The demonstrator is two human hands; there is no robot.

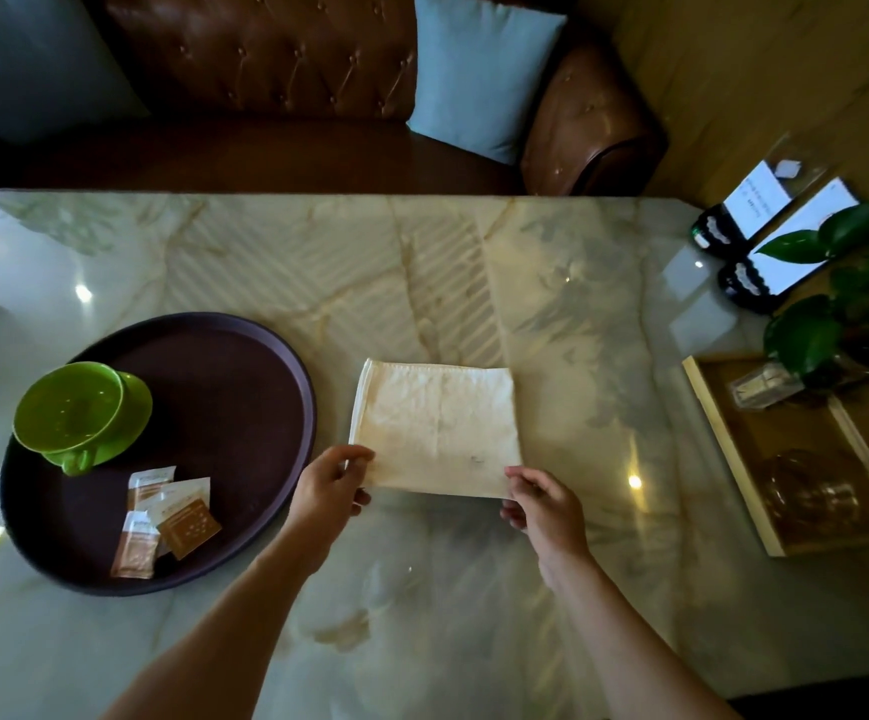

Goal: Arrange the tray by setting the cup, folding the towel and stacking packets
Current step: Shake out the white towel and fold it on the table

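A cream towel (435,423) lies folded into a rectangle on the marble table, right of the tray. My left hand (331,491) pinches its near left corner and my right hand (538,504) pinches its near right corner. The round dark brown tray (245,387) sits at the left. On its left side a green cup (71,405) rests on a green saucer (133,407). Several brown and white packets (167,517) lie loosely overlapped at the tray's near side.
A wooden tray (723,439) with glassware stands at the right edge, beside a green plant (848,314) and two menu stands (780,246). Beyond the table's far edge is a brown leather sofa (276,70) with a pale blue cushion (479,70).
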